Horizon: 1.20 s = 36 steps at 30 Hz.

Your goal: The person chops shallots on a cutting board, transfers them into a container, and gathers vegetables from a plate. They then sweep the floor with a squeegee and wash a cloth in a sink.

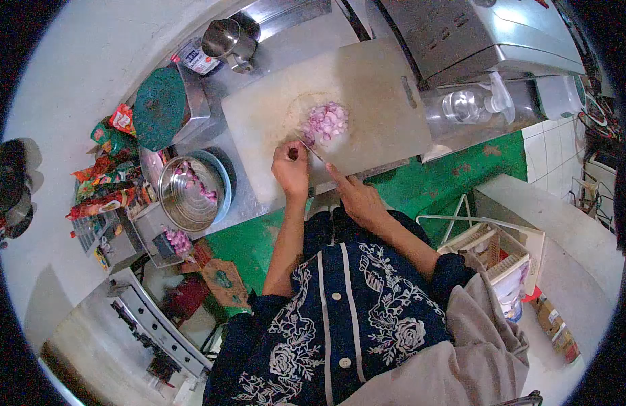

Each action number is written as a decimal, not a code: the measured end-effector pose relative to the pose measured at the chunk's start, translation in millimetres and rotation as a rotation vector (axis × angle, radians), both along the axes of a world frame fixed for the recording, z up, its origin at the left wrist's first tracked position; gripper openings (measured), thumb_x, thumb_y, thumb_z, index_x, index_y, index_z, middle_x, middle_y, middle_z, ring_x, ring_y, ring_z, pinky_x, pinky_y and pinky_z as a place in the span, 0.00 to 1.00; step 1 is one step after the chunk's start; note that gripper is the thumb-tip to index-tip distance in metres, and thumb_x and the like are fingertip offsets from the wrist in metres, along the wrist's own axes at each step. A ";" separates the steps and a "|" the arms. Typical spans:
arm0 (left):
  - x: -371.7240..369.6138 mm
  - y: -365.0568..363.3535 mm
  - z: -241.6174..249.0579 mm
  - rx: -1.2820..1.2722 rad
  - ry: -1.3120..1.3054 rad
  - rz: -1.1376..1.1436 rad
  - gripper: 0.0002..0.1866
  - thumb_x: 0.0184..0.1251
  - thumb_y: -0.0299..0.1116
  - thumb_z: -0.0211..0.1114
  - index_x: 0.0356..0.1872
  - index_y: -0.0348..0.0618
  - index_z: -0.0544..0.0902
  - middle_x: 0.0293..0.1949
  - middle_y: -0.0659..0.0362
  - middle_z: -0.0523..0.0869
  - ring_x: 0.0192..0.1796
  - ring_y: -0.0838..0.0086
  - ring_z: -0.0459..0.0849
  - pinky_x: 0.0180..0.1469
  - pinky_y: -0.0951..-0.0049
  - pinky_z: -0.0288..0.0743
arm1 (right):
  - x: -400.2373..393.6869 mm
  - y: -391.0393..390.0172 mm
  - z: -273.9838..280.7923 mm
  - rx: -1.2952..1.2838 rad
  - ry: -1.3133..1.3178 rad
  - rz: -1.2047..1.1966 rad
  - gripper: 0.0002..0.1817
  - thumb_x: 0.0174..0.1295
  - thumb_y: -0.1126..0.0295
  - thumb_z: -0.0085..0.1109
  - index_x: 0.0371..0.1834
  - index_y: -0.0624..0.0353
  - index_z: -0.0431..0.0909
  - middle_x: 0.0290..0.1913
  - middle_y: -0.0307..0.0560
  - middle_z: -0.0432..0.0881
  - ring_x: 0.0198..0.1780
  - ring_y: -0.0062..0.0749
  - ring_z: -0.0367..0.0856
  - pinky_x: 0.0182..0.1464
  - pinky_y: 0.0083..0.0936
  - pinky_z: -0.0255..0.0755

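My right hand [359, 199] grips a knife [316, 153] by its handle, the blade pointing up and left toward my other hand. My left hand [290, 169] is closed around a small dark red shallot [293, 153], close beside the blade tip. Both hands are over the near edge of a large pale cutting board [381, 88]. Just beyond the blade lies a heap of chopped pink-purple shallots [326, 120] on the board.
To the left, a round metal pan [165, 196] holds more shallots, with a container of shallots [177, 240] below it. A metal mug [225, 40] stands behind the board. Right of it are a large silver appliance [475, 40] and a clear spray bottle [472, 106].
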<state>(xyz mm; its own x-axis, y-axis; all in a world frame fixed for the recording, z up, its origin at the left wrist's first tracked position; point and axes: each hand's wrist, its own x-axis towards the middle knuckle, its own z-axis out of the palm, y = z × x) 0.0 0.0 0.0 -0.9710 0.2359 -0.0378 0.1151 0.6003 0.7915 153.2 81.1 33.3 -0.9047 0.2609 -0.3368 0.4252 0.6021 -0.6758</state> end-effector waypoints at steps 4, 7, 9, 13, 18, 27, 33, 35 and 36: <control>0.1 1.4 0.0 -0.002 0.078 -0.006 0.05 0.51 0.25 0.65 0.30 0.38 0.83 0.29 0.53 0.82 0.30 0.69 0.82 0.36 0.71 0.75 | 0.0 -1.8 -1.8 0.116 0.065 0.029 0.37 0.57 0.74 0.47 0.71 0.43 0.47 0.44 0.61 0.74 0.34 0.56 0.79 0.33 0.46 0.76; 0.0 0.9 5.1 -0.033 0.016 -0.009 0.05 0.51 0.25 0.65 0.30 0.37 0.82 0.31 0.52 0.83 0.33 0.68 0.83 0.39 0.71 0.75 | -2.7 -3.1 7.1 0.152 0.030 0.047 0.37 0.57 0.74 0.47 0.71 0.42 0.48 0.43 0.62 0.74 0.33 0.54 0.80 0.31 0.44 0.77; -1.0 0.0 3.8 -0.055 -0.001 -0.018 0.06 0.51 0.25 0.65 0.31 0.36 0.81 0.32 0.52 0.84 0.35 0.67 0.83 0.41 0.71 0.74 | -5.1 -4.2 7.5 0.171 0.009 0.051 0.37 0.56 0.74 0.47 0.71 0.42 0.47 0.43 0.62 0.75 0.34 0.54 0.80 0.31 0.44 0.77; -2.1 -2.9 -8.5 -0.008 0.061 -0.020 0.05 0.50 0.24 0.65 0.29 0.37 0.81 0.29 0.52 0.82 0.31 0.66 0.82 0.36 0.71 0.75 | -15.4 -5.0 -0.6 0.185 -0.027 0.061 0.37 0.57 0.73 0.46 0.71 0.41 0.47 0.43 0.62 0.75 0.34 0.54 0.81 0.31 0.44 0.77; -2.3 -1.7 -2.4 0.003 0.145 -0.057 0.03 0.50 0.24 0.65 0.28 0.37 0.82 0.28 0.52 0.82 0.29 0.67 0.82 0.34 0.71 0.75 | -14.1 -0.8 3.6 0.090 -0.051 0.014 0.36 0.58 0.75 0.43 0.71 0.41 0.47 0.41 0.62 0.76 0.36 0.60 0.78 0.36 0.48 0.74; -1.0 -0.3 -2.1 0.074 0.063 -0.034 0.04 0.53 0.26 0.65 0.30 0.37 0.83 0.29 0.52 0.82 0.29 0.67 0.82 0.34 0.71 0.76 | 7.9 2.2 -10.7 -0.048 0.115 -0.070 0.32 0.63 0.67 0.46 0.71 0.41 0.47 0.40 0.61 0.76 0.34 0.58 0.78 0.34 0.48 0.75; -1.8 -0.8 -2.0 0.045 0.085 -0.038 0.04 0.53 0.26 0.65 0.30 0.37 0.83 0.29 0.52 0.82 0.29 0.67 0.82 0.34 0.71 0.76 | 4.3 0.4 -3.8 0.015 0.079 -0.028 0.32 0.63 0.69 0.45 0.71 0.41 0.47 0.41 0.61 0.75 0.33 0.57 0.78 0.33 0.47 0.75; -1.3 -0.9 -1.3 0.048 0.088 -0.042 0.04 0.53 0.26 0.65 0.30 0.37 0.83 0.29 0.52 0.82 0.29 0.67 0.82 0.34 0.71 0.75 | 3.6 1.2 -0.7 0.019 0.069 -0.032 0.33 0.62 0.70 0.46 0.71 0.40 0.47 0.41 0.60 0.75 0.33 0.57 0.79 0.33 0.47 0.75; -1.4 -1.0 -1.7 0.046 0.088 -0.041 0.04 0.53 0.25 0.65 0.30 0.37 0.83 0.29 0.52 0.82 0.29 0.67 0.82 0.34 0.71 0.75 | 3.3 1.7 0.4 0.028 0.066 -0.028 0.34 0.61 0.70 0.46 0.71 0.40 0.48 0.41 0.60 0.75 0.33 0.58 0.79 0.32 0.47 0.75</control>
